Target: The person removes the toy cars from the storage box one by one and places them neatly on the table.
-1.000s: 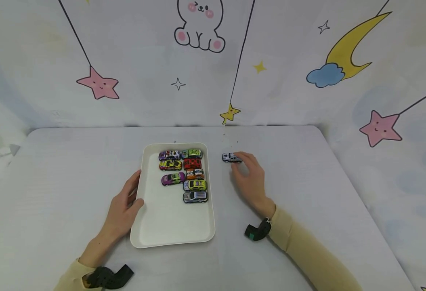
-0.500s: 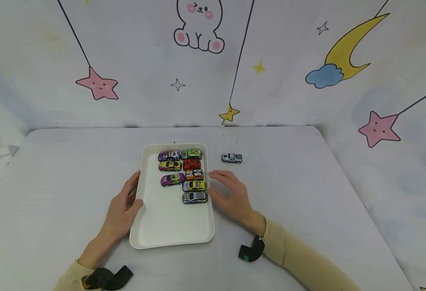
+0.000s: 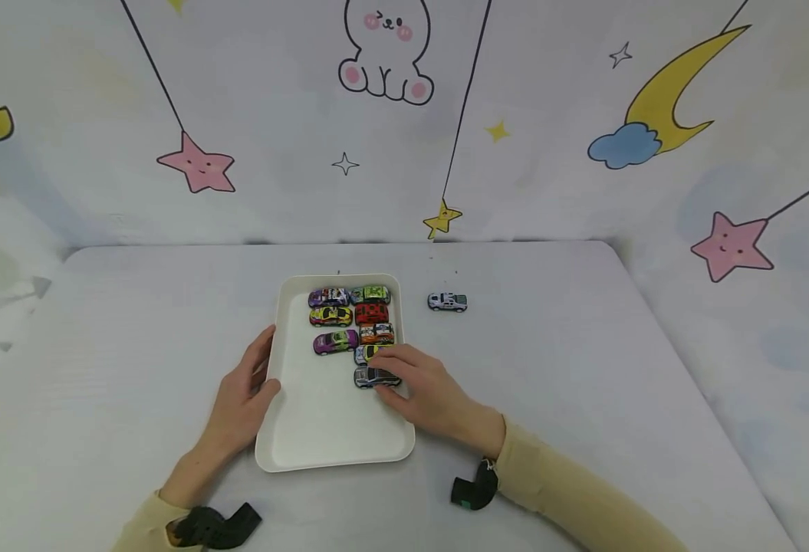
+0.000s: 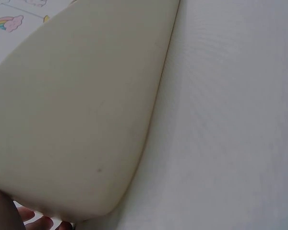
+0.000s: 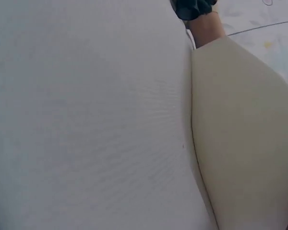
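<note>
Table (image 3: pixel 583 368): we see a pale grey surface running out to a wall cloth printed with stars, a moon and a bunny; in our wrist views it shows as plain white cloth (image 4: pixel 230 120) beside the tray's outer wall.
Tray (image 3: pixel 321 429): our cream, round-cornered tray sits at the middle of the table, long side running away from us; its near half is bare, its far half carries toy cars in two short columns.
Left hand (image 3: pixel 241 402): we hold the tray's left rim, thumb hooked over the edge onto the inside, fingers curled along the outside wall; the left wrist view shows only fingertips (image 4: pixel 36 223) under the tray's corner.
Right hand (image 3: pixel 421 387): we reach over the tray's right rim, fingers bent down onto the nearest car; we cannot tell whether they pinch it or merely touch it.
Silver car (image 3: pixel 371 376): it lies in the tray at the near end of the right column, half covered by our right fingers.
Yellow-green car (image 3: pixel 366 352): just behind the silver one, partly hidden by the same fingers.
Other tray cars: orange (image 3: pixel 376 333), red (image 3: pixel 372 313), green (image 3: pixel 371 294), purple (image 3: pixel 335 341), yellow (image 3: pixel 330 315), and a purple-and-white one (image 3: pixel 328 296).
White car (image 3: pixel 447 302): alone on the table, right of the tray's far corner, well apart from both hands.
</note>
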Available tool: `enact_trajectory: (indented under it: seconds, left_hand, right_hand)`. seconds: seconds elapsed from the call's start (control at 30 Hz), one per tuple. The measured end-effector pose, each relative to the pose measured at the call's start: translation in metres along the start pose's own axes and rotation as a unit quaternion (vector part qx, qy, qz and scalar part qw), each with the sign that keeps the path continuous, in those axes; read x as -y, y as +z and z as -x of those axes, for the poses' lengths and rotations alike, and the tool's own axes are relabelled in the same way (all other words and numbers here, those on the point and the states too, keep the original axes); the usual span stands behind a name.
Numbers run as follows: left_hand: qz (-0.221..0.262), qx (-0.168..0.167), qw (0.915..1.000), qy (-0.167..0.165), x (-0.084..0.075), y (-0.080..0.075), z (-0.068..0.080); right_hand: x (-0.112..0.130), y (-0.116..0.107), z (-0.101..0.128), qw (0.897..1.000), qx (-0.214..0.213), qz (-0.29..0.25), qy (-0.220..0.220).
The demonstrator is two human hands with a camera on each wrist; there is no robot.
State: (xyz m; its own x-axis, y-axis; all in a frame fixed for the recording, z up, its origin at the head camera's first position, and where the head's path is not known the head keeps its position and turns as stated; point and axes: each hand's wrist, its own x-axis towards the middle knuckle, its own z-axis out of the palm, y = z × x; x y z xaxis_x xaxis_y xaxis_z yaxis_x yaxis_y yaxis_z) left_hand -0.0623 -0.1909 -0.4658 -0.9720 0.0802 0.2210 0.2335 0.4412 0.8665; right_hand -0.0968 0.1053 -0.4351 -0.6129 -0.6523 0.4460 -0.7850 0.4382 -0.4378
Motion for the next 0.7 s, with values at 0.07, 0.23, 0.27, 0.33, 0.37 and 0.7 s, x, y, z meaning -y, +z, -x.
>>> enact_trajectory:
  seconds: [0.07,0.23,0.27,0.33,0.37,0.7]
  left_hand:
    - [-0.002,0.000,1.0000,-0.002,-0.001,0.001,0.000]
    - [-0.005,-0.001,1.0000,-0.004,-0.001,0.000,0.000]
    - [-0.005,-0.002,1.0000,-0.003,-0.001,0.000,0.000]
    - [-0.005,-0.002,1.0000,-0.002,-0.001,0.000,0.000]
    - [-0.004,-0.003,1.0000,-0.001,-0.001,0.000,0.001]
    - [-0.003,0.000,1.0000,0.000,-0.001,0.001,0.001]
  right_hand:
    - [0.003,-0.003,-0.002,0.999,0.028,0.026,0.010]
    - [0.007,-0.005,-0.006,0.996,0.055,0.067,0.011]
    - [0.008,-0.005,-0.007,0.996,0.059,0.067,0.010]
    - [0.010,-0.006,-0.008,0.996,0.064,0.062,0.006]
    - [0.011,-0.007,-0.009,0.996,0.068,0.060,0.005]
    - [0.014,-0.009,-0.009,0.993,0.108,0.053,0.017]
